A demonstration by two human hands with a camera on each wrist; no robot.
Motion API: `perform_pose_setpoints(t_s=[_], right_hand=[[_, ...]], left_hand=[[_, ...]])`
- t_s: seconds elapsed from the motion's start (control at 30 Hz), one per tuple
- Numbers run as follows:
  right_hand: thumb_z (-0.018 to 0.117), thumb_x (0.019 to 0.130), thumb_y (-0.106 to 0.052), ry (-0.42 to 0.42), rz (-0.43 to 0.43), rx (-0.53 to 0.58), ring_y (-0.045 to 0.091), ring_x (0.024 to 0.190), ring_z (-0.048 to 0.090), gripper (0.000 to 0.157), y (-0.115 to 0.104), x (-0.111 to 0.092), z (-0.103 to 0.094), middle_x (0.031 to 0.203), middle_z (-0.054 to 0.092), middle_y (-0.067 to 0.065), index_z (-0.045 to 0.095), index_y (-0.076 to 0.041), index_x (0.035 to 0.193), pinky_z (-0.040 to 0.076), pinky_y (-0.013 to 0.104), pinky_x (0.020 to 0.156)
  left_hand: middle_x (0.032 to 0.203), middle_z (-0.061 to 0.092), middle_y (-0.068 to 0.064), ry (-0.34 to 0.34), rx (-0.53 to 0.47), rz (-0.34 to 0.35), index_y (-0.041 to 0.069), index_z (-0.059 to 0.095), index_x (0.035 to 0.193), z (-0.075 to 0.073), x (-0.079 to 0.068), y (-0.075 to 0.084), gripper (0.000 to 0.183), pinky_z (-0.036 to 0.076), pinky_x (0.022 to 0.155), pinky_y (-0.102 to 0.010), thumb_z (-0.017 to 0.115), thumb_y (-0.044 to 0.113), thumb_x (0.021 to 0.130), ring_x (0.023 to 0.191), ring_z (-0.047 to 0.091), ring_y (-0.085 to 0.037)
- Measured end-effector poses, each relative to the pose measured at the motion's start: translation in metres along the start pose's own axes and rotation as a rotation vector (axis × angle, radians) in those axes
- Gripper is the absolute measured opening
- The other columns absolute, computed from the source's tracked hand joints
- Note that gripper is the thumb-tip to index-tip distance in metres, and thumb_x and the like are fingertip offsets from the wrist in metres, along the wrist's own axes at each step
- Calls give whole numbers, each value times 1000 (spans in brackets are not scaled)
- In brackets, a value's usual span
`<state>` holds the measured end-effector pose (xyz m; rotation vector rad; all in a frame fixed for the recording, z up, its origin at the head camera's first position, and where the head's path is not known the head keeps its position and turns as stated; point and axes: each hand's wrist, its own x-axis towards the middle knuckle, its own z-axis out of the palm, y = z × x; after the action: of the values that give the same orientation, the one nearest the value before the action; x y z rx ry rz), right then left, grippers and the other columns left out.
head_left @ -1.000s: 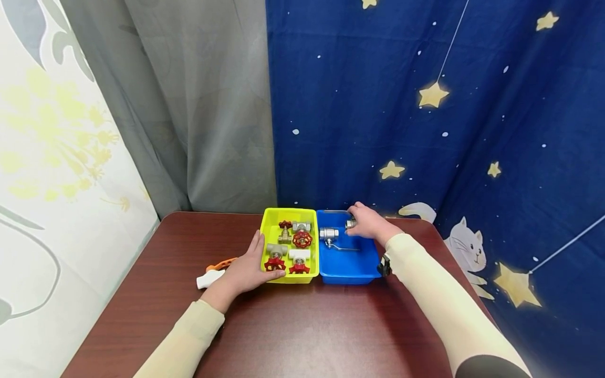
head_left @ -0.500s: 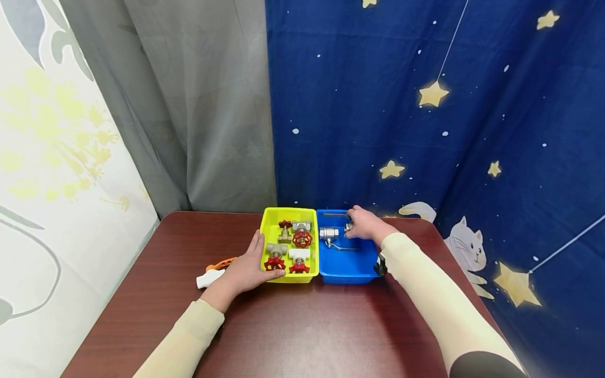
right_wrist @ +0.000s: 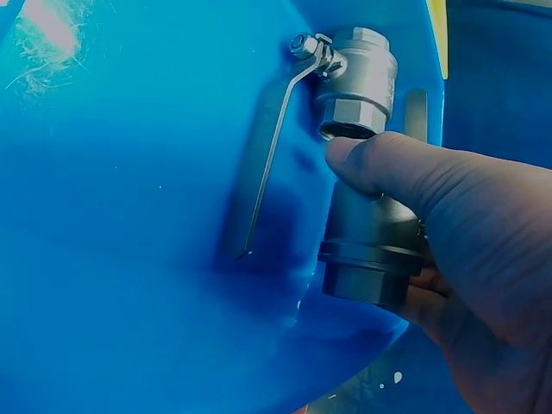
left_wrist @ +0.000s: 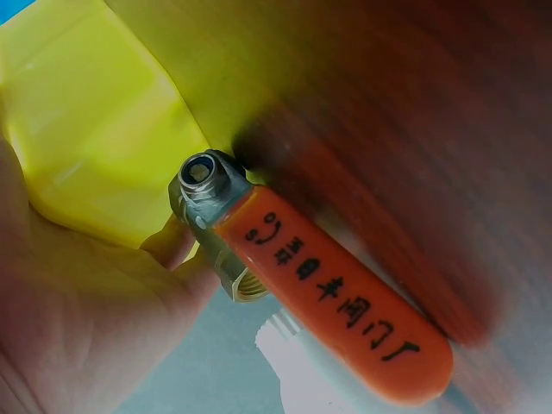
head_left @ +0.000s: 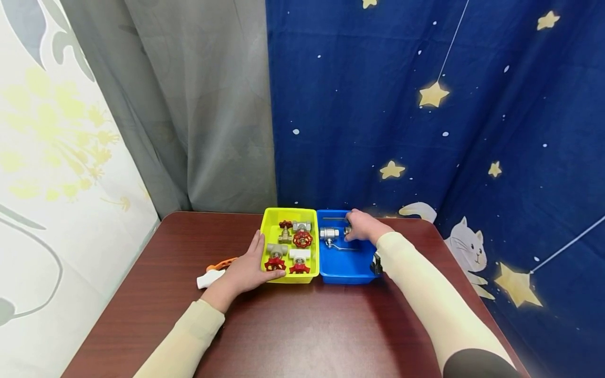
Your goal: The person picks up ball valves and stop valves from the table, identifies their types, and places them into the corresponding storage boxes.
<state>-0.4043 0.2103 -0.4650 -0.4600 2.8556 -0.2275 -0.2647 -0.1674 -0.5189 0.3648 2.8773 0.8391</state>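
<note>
My right hand (head_left: 366, 227) reaches into the back of the blue bin (head_left: 350, 268). It grips a metal ball valve (right_wrist: 366, 237), with the thumb on its near side and the fingers partly hidden behind it. Another ball valve (head_left: 329, 234) with a long lever lies to its left in the same bin, close to the held one. My left hand (head_left: 246, 270) rests against the left side of the yellow bin (head_left: 291, 280), fingers straight and thumb along its front corner. Inside that bin are several valves with red handwheels, such as a white one (head_left: 300, 254) and a grey one (head_left: 277, 249).
Left of the yellow bin, a brass valve with an orange handle (left_wrist: 336, 302) lies on the brown table (head_left: 302, 331), beside a white piece (head_left: 209, 279). The bins stand side by side near the back edge. Grey and blue curtains (head_left: 359, 105) hang behind.
My right hand has shifted slightly left inside the blue bin, bringing the gripped ball valve nearer the other one. My left hand has stayed in place.
</note>
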Motion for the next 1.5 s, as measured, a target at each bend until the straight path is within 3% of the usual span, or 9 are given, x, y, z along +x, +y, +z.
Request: perform_pose_setpoints(t_s=[0.53, 1.33, 1.5], right_hand=[[92, 95, -29, -30, 26, -16, 34, 111, 66, 62, -2, 7, 4, 133, 65, 20, 65, 4, 141, 56, 53, 108], [92, 95, -26, -51, 62, -5, 35, 116, 65, 60, -3, 14, 11, 142, 63, 22, 65, 3, 141, 56, 54, 108], [92, 95, -26, -58, 69, -6, 33, 110, 66, 56, -3, 16, 12, 132, 67, 19, 68, 2, 137, 57, 52, 104]], left_hand=[[186, -5, -14, -6, -1, -5, 5, 3, 178, 0, 0, 1, 139, 54, 110, -60, 72, 85, 86, 142, 58, -44], [186, -5, -14, -5, -4, 3, 5, 3, 178, 1, 0, 0, 136, 53, 111, -60, 74, 80, 89, 143, 57, -44], [186, -6, -13, -6, 0, -2, 7, 2, 178, 0, 0, 1, 136, 53, 112, -61, 74, 80, 89, 145, 55, -44]])
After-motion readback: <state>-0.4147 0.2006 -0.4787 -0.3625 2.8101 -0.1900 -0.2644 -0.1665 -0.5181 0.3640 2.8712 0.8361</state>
